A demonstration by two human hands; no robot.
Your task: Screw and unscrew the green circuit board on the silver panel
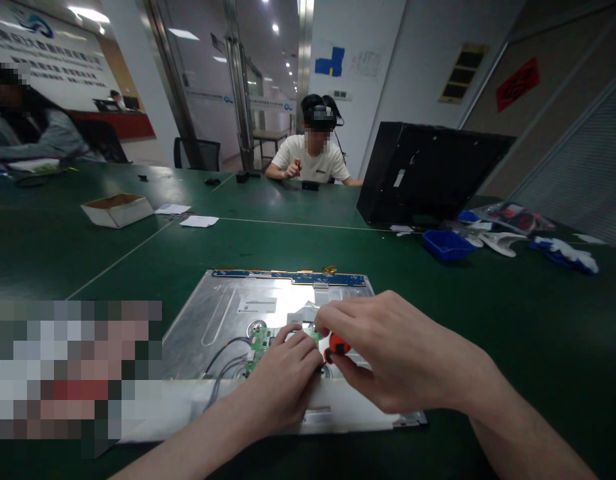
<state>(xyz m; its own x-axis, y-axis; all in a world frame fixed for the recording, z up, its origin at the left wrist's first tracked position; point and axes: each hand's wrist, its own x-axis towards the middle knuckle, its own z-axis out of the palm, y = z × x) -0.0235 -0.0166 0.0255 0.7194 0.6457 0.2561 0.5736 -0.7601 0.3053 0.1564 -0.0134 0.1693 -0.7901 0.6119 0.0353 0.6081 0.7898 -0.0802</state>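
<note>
Right now: right hand [393, 350] closed on orange-handled screwdriver [337, 346], just right of green circuit board [261, 340]; left hand [283, 380] pressed flat, nearer, holding nothing.

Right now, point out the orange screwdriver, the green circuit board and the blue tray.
orange screwdriver [337, 345], head view, on its handle under the right hand.
green circuit board [259, 339], head view, on its bare left part.
blue tray [445, 251], head view, on its front wall.

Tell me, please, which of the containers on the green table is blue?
The small shallow bin to the right, in front of the black monitor back; the other, the cardboard box at far left, is white and brown.
</note>
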